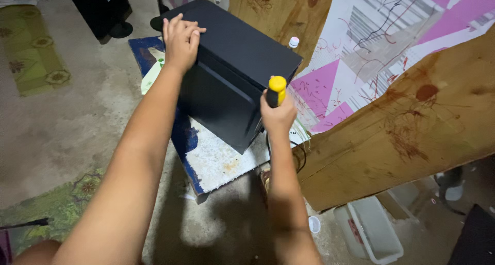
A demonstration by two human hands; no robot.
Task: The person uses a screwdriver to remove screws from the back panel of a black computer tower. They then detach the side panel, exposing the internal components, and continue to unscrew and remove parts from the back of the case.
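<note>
The left hand [180, 40] lies flat and open on top of the black box [232, 74], which stands on a white board with blue edge [211, 159]. The right hand [278, 115] is closed around a screwdriver with yellow handle [276, 89], beside the box's corner. A white plastic tub [374, 229] stands on the floor, under a wooden plank [412, 125].

Black box-shaped metal case [234, 74], matte, tilted, resting on the blue-edged white board [216, 159]. Yellow-capped black-handled screwdriver [276, 91] upright at the case's right front edge, just above that board.
</note>
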